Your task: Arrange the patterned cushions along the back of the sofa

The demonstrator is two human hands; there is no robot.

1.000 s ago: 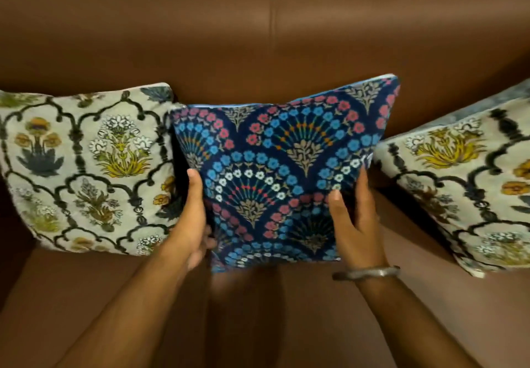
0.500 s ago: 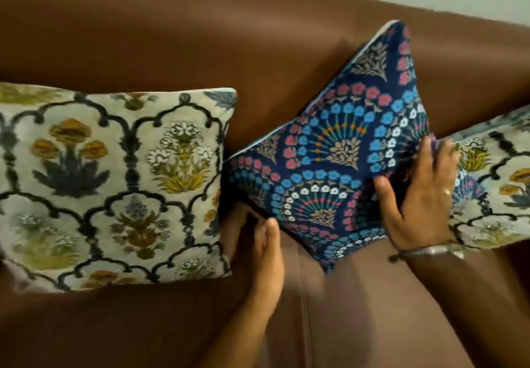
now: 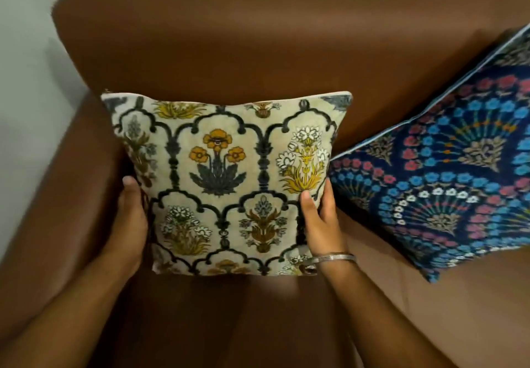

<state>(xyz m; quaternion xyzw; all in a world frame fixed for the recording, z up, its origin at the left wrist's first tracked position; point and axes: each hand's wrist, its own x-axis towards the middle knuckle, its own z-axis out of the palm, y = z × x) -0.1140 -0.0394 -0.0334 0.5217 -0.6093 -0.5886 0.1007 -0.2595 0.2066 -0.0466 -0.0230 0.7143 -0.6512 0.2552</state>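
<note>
Both the left hand (image 3: 130, 218) and right hand (image 3: 322, 224) grip the cream cushion (image 3: 226, 181) upright at the sofa's (image 3: 258, 52) back left corner, blue cushion (image 3: 447, 184) beside it.

A brown leather-look sofa (image 3: 258, 52) fills the view, with a pale grey-green wall (image 3: 25, 23) behind its corner.
</note>
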